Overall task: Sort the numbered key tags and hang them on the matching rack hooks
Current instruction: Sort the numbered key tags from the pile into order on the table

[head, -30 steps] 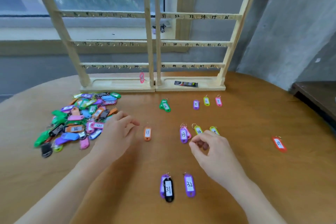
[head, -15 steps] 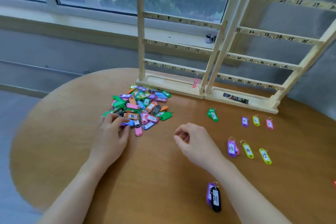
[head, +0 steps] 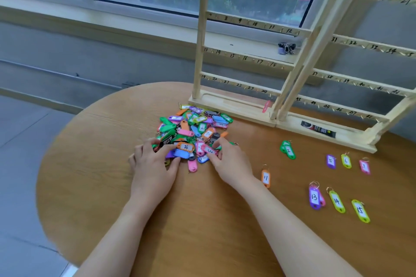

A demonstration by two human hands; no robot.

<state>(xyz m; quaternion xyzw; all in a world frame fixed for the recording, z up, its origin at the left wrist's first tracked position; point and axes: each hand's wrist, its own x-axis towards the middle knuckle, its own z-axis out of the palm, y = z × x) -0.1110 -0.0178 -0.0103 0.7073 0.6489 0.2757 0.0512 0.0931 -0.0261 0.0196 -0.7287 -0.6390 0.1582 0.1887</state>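
A heap of coloured key tags [head: 194, 128] lies on the round wooden table [head: 202, 220], in front of two wooden racks [head: 245, 56] with numbered hooks. My left hand [head: 153, 164] rests at the heap's near left edge, fingers spread among the tags beside an orange tag [head: 185, 146]. My right hand [head: 229, 159] touches the heap's near right edge, its fingertips on a pink tag [head: 208, 149]. Sorted tags lie apart to the right: a green one [head: 288, 150], orange 11 [head: 265, 178], tags 5, 6 and 7 [head: 346, 161], and tags 13, 14 and 15 [head: 336, 201].
A pink tag [head: 267, 105] hangs low on the left rack near hook 24. A black packet [head: 317, 128] lies on the right rack's base [head: 351, 139]. Binder clips [head: 286, 47] sit on the window sill behind. The table's rounded edge drops off at the left.
My view swung left toward the heap. My right hand moved from the sorted tags across to the heap's right edge; my left hand stayed at the heap and spread into the tags.
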